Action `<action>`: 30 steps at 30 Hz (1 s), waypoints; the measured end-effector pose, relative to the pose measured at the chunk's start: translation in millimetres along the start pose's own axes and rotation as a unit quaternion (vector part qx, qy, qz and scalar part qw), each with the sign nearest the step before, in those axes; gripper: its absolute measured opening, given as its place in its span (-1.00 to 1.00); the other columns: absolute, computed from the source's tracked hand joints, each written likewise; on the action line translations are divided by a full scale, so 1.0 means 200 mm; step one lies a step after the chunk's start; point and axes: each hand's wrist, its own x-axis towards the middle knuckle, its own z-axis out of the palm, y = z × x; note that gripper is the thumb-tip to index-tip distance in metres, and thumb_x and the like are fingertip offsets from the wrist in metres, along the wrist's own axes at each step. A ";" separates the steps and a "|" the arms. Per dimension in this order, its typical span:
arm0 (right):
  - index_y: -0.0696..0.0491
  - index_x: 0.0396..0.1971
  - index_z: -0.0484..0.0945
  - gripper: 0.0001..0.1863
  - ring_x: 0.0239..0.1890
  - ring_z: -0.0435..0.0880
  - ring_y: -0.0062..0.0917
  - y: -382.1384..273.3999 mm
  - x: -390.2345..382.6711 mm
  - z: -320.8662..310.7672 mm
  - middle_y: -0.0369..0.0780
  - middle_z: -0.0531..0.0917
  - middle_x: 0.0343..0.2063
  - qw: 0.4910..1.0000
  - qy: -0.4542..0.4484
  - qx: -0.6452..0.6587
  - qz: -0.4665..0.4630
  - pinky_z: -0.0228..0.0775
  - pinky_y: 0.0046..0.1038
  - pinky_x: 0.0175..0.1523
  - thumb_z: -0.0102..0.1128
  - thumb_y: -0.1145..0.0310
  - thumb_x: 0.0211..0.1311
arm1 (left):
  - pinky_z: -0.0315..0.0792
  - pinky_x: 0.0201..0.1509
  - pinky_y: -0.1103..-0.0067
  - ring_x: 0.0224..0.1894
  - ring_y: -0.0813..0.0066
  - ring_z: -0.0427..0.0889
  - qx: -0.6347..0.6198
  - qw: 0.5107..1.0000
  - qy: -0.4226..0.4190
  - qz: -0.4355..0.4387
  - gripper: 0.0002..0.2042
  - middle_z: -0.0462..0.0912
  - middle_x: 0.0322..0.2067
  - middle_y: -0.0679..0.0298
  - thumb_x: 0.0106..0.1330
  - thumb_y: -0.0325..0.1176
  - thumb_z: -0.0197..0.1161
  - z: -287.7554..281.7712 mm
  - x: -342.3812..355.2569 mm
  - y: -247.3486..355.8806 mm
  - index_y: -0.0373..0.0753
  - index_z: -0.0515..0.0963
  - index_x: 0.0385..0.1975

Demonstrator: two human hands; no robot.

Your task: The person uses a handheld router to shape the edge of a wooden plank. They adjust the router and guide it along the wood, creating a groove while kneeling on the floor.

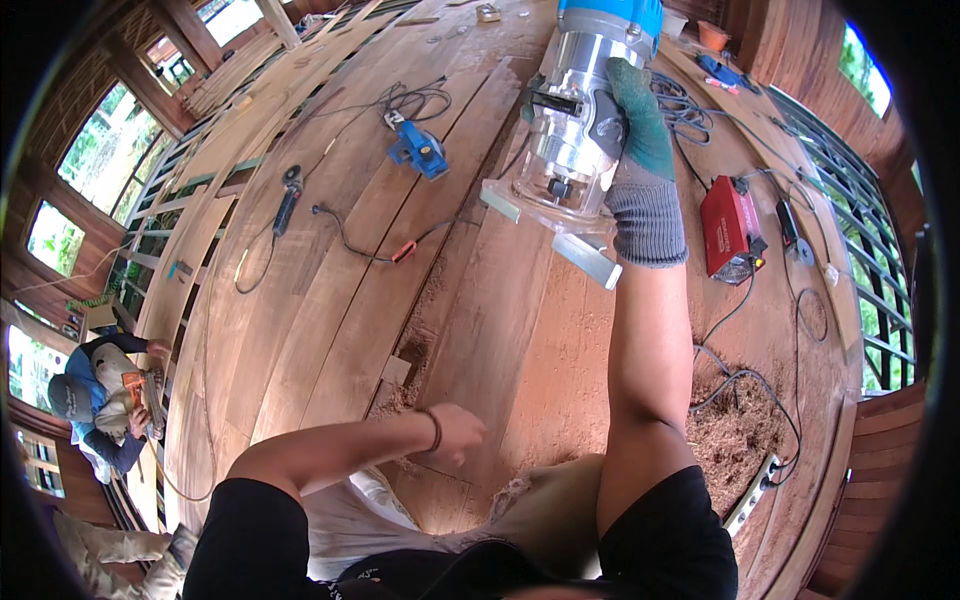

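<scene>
My right hand (pixel 642 135), in a grey and green work glove, grips a router (pixel 572 125) by its side. The router has a silver body, a blue top and a clear base with metal edge plates, and it is held up in front of me over the plank floor. My left hand (pixel 458 432) is bare, with a dark band at the wrist. Its fingers are curled in and nothing shows in them. It hovers low above the wooden planks (pixel 480 350), near my knees.
A blue power planer (pixel 418 150) and an angle grinder (pixel 287 203) lie ahead to the left. To the right stand a red welding machine (pixel 733 232), a sawdust pile (pixel 740 435) and a power strip (pixel 752 495). Cords cross the floor. Another person (pixel 100 390) works at far left.
</scene>
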 end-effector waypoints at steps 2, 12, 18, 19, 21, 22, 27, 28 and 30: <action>0.15 -0.09 0.59 -0.58 -0.35 0.68 -0.60 0.02 0.00 0.03 -0.23 0.69 -0.30 1.000 0.000 -0.016 -0.003 0.57 -0.55 -0.25 0.41 0.20 0.15 | 0.53 0.05 0.20 -0.09 0.03 0.68 -0.043 0.988 0.035 -0.142 -0.77 0.70 -0.18 0.03 0.17 -0.27 0.20 -0.29 -0.13 -0.08 -0.26 0.70 -0.32; 0.16 -0.01 0.49 -0.61 -0.31 0.72 -0.50 0.17 -0.13 0.30 -0.18 0.68 -0.29 0.991 -0.091 -0.004 0.103 0.65 -0.43 -0.19 0.28 0.25 0.26 | 0.35 -0.40 0.51 -0.52 0.46 0.49 -0.209 0.621 0.751 -0.081 -0.47 0.45 -0.64 0.14 0.38 0.13 0.11 -1.02 -1.04 -0.11 -0.32 0.47 -0.48; 0.18 -0.04 0.51 -0.62 -0.30 0.72 -0.46 0.30 -0.23 0.45 -0.15 0.69 -0.27 0.983 -0.096 -0.028 0.157 0.65 -0.41 -0.19 0.23 0.20 0.31 | 0.37 -0.52 0.47 -0.65 0.33 0.52 -0.161 0.653 0.737 -0.067 -0.42 0.50 -0.71 0.14 0.27 0.18 0.24 -0.98 -1.10 0.00 -0.33 0.48 -0.62; 0.19 0.00 0.48 -0.58 -0.27 0.73 -0.41 0.31 -0.23 0.47 -0.09 0.68 -0.24 0.981 -0.121 -0.017 0.150 0.66 -0.36 -0.16 0.19 0.18 0.33 | 0.37 -0.54 0.41 -0.68 0.22 0.49 -0.192 0.642 0.741 -0.040 -0.40 0.47 -0.74 0.10 0.21 0.20 0.29 -0.97 -1.11 0.00 -0.33 0.47 -0.68; 0.21 0.04 0.45 -0.53 -0.25 0.73 -0.37 0.33 -0.23 0.49 -0.05 0.68 -0.21 0.976 -0.134 0.013 0.171 0.66 -0.32 -0.13 0.18 0.15 0.32 | 0.28 -0.56 0.53 -0.68 0.48 0.41 -0.148 0.642 0.749 -0.074 -0.49 0.43 -0.75 0.24 0.25 0.07 0.32 -0.95 -1.15 0.01 -0.33 0.49 -0.63; 0.21 0.06 0.44 -0.51 -0.23 0.73 -0.34 0.34 -0.23 0.49 -0.03 0.68 -0.20 0.973 -0.141 0.029 0.182 0.66 -0.30 -0.12 0.17 0.13 0.32 | 0.24 -0.57 0.58 -0.67 0.61 0.36 -0.128 0.644 0.749 -0.094 -0.53 0.41 -0.76 0.31 0.28 0.00 0.33 -0.94 -1.16 0.01 -0.33 0.50 -0.61; 0.22 0.06 0.42 -0.47 -0.24 0.73 -0.29 0.39 -0.22 0.51 0.00 0.67 -0.20 0.968 -0.149 0.062 0.194 0.66 -0.25 -0.09 0.20 0.11 0.29 | 0.30 -0.57 0.48 -0.70 0.37 0.44 -0.059 0.612 0.779 -0.127 -0.51 0.44 -0.77 0.17 0.22 0.04 0.35 -0.90 -1.23 0.05 -0.32 0.49 -0.67; 0.22 0.05 0.43 -0.49 -0.24 0.73 -0.30 0.40 -0.22 0.51 -0.01 0.67 -0.21 0.969 -0.146 0.057 0.191 0.66 -0.25 -0.10 0.20 0.12 0.29 | 0.27 -0.59 0.53 -0.71 0.48 0.41 -0.008 0.587 0.801 -0.118 -0.55 0.43 -0.78 0.21 0.24 -0.04 0.36 -0.89 -1.23 0.06 -0.33 0.50 -0.66; 0.20 0.04 0.45 -0.53 -0.24 0.72 -0.34 0.43 -0.21 0.50 -0.03 0.67 -0.22 0.971 -0.135 0.042 0.191 0.65 -0.28 -0.10 0.18 0.15 0.30 | 0.28 -0.58 0.50 -0.71 0.42 0.42 -0.066 0.603 0.785 -0.123 -0.57 0.45 -0.75 0.19 0.24 -0.05 0.36 -0.89 -1.21 0.10 -0.30 0.48 -0.65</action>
